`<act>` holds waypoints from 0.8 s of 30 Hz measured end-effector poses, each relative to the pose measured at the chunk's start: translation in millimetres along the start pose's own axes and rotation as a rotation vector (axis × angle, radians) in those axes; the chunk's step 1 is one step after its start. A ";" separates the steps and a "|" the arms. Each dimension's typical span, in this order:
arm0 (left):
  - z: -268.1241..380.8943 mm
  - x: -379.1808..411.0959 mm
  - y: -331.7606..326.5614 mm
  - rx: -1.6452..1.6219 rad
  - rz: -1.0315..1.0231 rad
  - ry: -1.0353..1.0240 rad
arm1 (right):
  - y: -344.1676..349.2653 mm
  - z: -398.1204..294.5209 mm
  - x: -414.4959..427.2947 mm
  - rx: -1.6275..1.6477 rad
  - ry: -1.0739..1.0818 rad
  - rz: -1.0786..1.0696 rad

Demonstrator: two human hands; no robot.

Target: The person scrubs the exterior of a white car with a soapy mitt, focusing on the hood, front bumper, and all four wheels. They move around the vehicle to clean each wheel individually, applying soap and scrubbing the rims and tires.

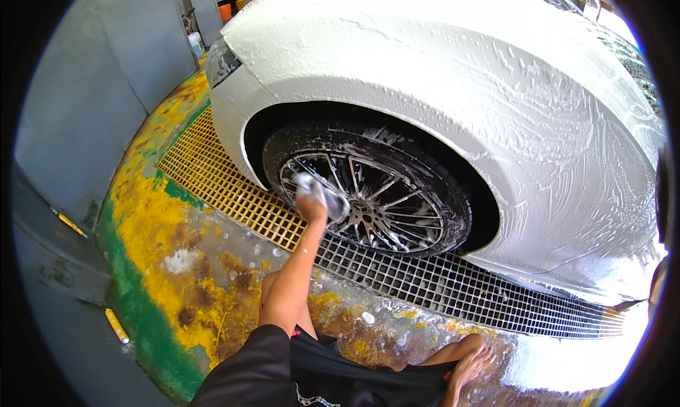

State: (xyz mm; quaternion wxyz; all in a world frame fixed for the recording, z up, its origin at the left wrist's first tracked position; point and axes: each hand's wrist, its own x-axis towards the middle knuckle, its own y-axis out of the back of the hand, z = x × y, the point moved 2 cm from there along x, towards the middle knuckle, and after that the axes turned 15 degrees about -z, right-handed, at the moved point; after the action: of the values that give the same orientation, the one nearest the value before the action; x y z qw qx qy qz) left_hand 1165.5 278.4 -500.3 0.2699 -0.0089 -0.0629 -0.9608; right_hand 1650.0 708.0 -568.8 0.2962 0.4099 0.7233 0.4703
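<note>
My left hand (311, 202) is at the left side of the front wheel's alloy rim (366, 214), gripping a soapy grey wash cloth or mitt (336, 206), blurred, so its exact kind is unclear. The cloth lies against the spokes, left of the hub. White suds cling to the spokes and to the black tyre (451, 205). On my bent right knee rests my right hand (473, 362), holding nothing, its fingers spread a little. Foam coats the white fender (393, 62) of the car above the wheel arch.
A floor grating (404, 279), yellow at its left part, runs beneath the wheel. The worn floor (154, 232) is yellow and green. Grey wall panels (79, 88) stand at left, with a yellow stick-like item (116, 326) near their base. A plastic jug (196, 44) stands farther back.
</note>
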 end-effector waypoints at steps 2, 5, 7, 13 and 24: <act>-17.7 -48.1 -11.3 0.057 -0.221 0.171 | 9.2 -1.0 -1.0 0.079 -0.045 -0.043; -1.9 -75.7 3.8 -0.203 -0.310 0.241 | 6.7 16.7 0.8 0.056 -0.093 0.016; 37.1 -50.5 4.7 -0.201 -0.352 0.027 | 9.9 26.5 3.1 0.008 -0.108 0.044; -9.4 -5.9 -12.2 -0.435 -0.187 0.036 | -13.1 9.3 5.2 -0.055 -0.005 0.065; 13.0 -100.3 -18.3 -0.210 -0.357 0.286 | 10.3 31.9 0.9 -0.106 -0.065 0.100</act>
State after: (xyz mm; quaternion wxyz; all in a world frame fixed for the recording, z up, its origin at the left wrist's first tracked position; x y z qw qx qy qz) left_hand 1241.4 347.5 -494.7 0.0998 0.1106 0.0755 -0.9860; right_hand 1678.8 725.0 -571.5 0.3168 0.4442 0.6659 0.5088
